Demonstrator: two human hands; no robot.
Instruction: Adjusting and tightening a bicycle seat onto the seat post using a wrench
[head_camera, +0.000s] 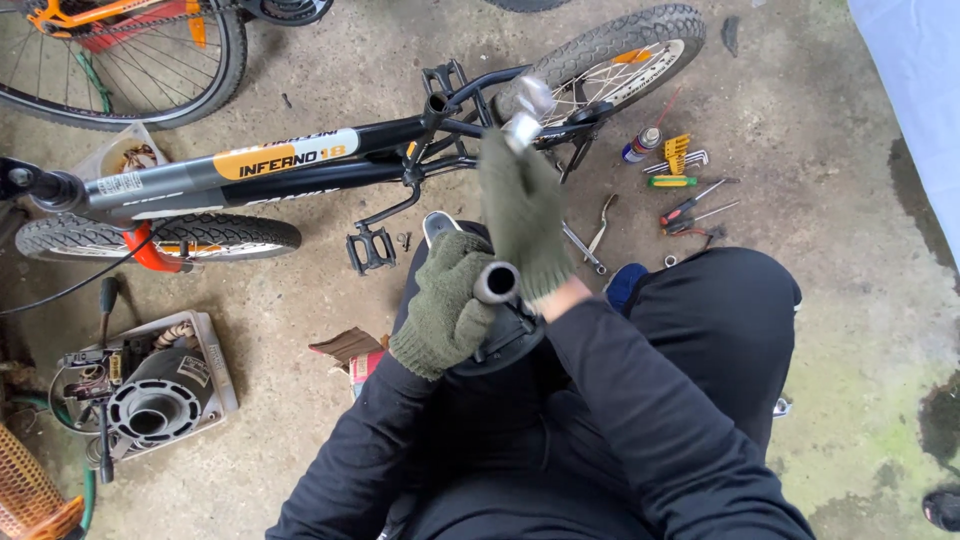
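I am crouched over a small black bicycle (300, 165) lying on its side on the concrete. Both hands wear olive knit gloves. My left hand (447, 305) grips a black saddle (505, 335) held against my knee, its metal seat tube (497, 282) pointing up at the camera. My right hand (522, 215) is raised above the tube and holds a hammer-like metal tool (527, 112), blurred by motion, in front of the bike's rear wheel (610, 60).
Screwdrivers (690, 205), hex keys (678, 155), a spray can (640, 145) and a spanner (585, 248) lie on the floor to the right. A dismantled grey machine housing (150, 395) sits at left. Another bicycle wheel (120, 55) is at the top left.
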